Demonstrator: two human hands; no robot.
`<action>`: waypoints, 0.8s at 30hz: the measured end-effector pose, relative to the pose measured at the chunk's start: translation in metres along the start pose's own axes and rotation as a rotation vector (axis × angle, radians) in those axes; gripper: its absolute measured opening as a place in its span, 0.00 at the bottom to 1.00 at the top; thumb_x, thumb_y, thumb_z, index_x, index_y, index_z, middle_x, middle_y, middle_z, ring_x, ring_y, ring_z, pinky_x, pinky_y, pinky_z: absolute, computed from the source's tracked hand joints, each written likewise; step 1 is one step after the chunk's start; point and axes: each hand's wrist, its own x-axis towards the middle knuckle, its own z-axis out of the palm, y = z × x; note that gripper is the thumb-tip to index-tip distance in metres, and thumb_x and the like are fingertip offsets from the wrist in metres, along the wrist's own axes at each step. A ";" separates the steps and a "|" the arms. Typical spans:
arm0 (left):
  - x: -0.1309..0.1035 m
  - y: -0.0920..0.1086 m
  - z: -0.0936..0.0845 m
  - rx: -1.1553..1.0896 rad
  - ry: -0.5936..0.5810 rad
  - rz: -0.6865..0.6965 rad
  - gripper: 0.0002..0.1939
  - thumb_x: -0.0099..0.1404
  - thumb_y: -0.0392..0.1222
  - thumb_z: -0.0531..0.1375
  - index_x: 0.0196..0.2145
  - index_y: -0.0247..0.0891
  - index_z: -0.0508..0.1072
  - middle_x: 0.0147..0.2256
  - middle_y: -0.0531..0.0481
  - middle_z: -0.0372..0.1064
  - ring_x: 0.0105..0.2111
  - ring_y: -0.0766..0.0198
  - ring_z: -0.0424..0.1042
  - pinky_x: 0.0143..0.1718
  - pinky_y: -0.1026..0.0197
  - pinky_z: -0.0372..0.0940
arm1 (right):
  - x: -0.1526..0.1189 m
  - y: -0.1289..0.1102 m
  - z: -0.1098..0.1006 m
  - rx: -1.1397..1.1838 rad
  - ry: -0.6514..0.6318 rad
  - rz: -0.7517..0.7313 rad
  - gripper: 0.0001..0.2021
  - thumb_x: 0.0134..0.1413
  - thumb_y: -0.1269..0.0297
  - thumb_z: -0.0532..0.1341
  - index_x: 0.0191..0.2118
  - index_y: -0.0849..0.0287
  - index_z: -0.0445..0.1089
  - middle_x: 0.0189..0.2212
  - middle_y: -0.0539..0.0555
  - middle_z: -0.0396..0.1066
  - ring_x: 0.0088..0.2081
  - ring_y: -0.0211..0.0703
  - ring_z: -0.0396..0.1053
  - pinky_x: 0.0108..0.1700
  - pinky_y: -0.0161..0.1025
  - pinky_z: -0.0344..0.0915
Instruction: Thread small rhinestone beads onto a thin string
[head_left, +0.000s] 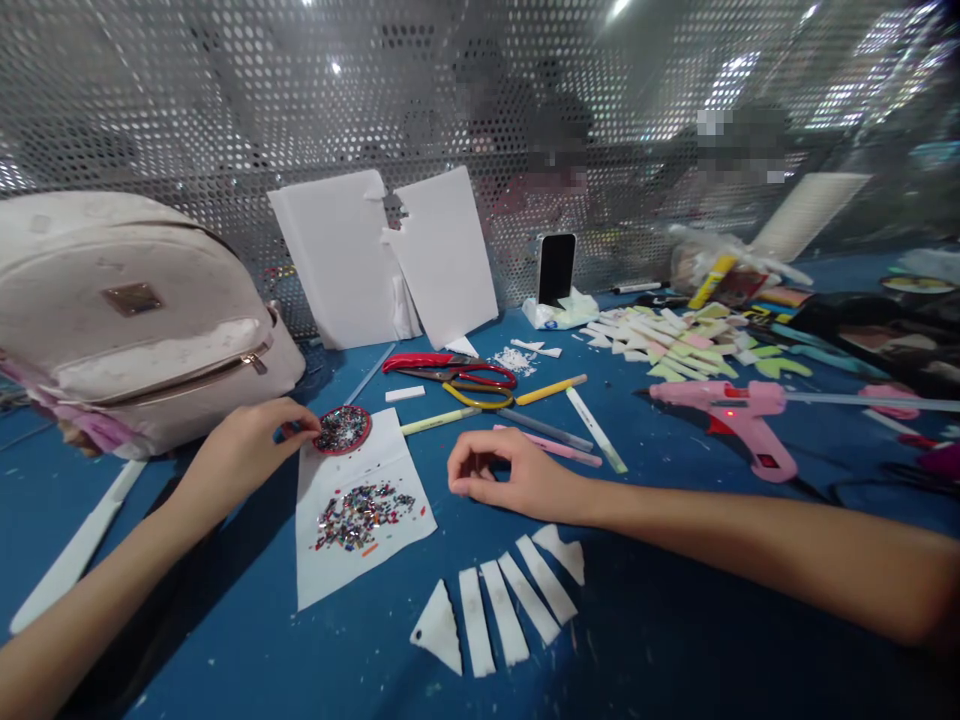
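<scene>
My left hand [251, 445] is at the left, its fingertips pinched at the edge of a small round red dish [343, 430] full of dark glittery bits; whether the fingers hold a bit is too small to tell. The dish sits on the upper corner of a white paper sheet [315, 570], which also bears a scattered heap of multicoloured bits [364, 515]. My right hand [517, 475] rests on the blue table with its fingers curled, and what they hold, if anything, is hidden. Below it lie white foam pieces [504, 610] forming a segmented fish shape.
Beyond the hands are red-handled scissors [450, 368], several markers [551, 390] and white boards [330, 260]. A backpack [135, 320] stands at the left. A pink glue gun [750, 410], cut foam pieces [667, 340] and a propped phone [556, 268] are toward the right.
</scene>
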 end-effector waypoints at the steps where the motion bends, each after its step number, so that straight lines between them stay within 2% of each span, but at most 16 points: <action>1: 0.000 -0.001 0.002 0.003 0.005 -0.002 0.12 0.64 0.48 0.57 0.36 0.42 0.78 0.40 0.47 0.78 0.39 0.53 0.73 0.43 0.57 0.63 | 0.000 0.000 0.000 0.000 -0.001 0.000 0.05 0.60 0.65 0.64 0.35 0.61 0.72 0.31 0.49 0.70 0.30 0.33 0.64 0.31 0.32 0.59; 5: 0.002 -0.005 0.005 0.009 0.023 0.010 0.13 0.63 0.49 0.56 0.36 0.44 0.79 0.39 0.48 0.78 0.37 0.53 0.74 0.40 0.57 0.63 | 0.000 0.000 0.000 -0.008 0.002 -0.004 0.05 0.60 0.65 0.64 0.35 0.61 0.71 0.31 0.49 0.71 0.30 0.33 0.64 0.31 0.32 0.59; 12: 0.004 -0.009 0.004 0.018 -0.026 0.046 0.12 0.63 0.48 0.57 0.35 0.44 0.79 0.39 0.49 0.77 0.36 0.56 0.74 0.40 0.58 0.63 | 0.000 0.000 0.000 -0.003 0.002 -0.004 0.05 0.60 0.65 0.64 0.35 0.61 0.71 0.30 0.49 0.71 0.29 0.33 0.64 0.31 0.32 0.59; 24: 0.001 0.012 0.001 0.108 -0.023 0.089 0.10 0.65 0.44 0.56 0.35 0.43 0.77 0.41 0.47 0.76 0.38 0.54 0.74 0.40 0.57 0.60 | 0.000 0.000 0.000 -0.019 -0.001 0.006 0.06 0.60 0.64 0.64 0.35 0.61 0.71 0.31 0.50 0.71 0.30 0.34 0.63 0.31 0.33 0.59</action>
